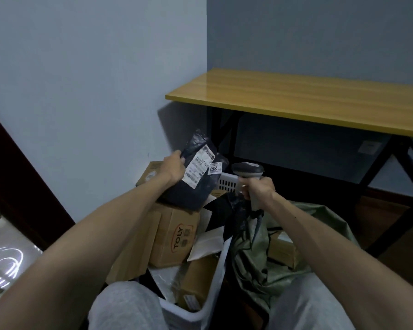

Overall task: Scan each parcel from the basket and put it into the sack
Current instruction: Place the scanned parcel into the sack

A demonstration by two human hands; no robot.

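- One dark parcel (pixel 186 194) is up for scanning: the left hand (pixel 173 169) grips its left edge, fingers curled round the plastic, holding it above the basket (pixel 227 184) with the white label (pixel 198 167) turned toward the scanner.
- The right hand (pixel 258 189) is wrapped round the handle of the scanner (pixel 248 170), whose head sits just beside the parcel's lower right corner.
- The scan step looks to be in hand; the drop is not yet done.
- Next, the label probably needs squaring to the scanner head, then the parcel goes right into the green sack (pixel 260 277), where a cardboard box (pixel 281 251) already lies.
- Several boxes (pixel 174 239) remain in the basket.
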